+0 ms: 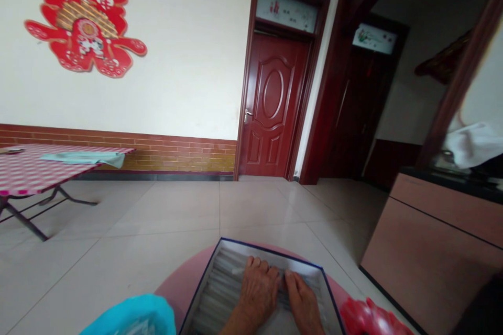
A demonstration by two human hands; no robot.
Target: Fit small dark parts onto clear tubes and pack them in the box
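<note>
At bottom centre, left hand and right hand curl inside a box, grip unclear. Slim strips look light, slippery; pinch mid-length.

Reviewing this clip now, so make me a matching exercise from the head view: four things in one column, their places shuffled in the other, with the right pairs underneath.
Things
1. Open box
2. Left hand and right hand
3. Red plastic
4. Checked tablecloth

Places
A. Just right of the box, at the picture's bottom edge
B. Over at the left, on a table with dark legs
C. On the pink surface; its rim is blue
D. Close together, reaching inside the box

Right pairs: 1-C, 2-D, 3-A, 4-B
</note>
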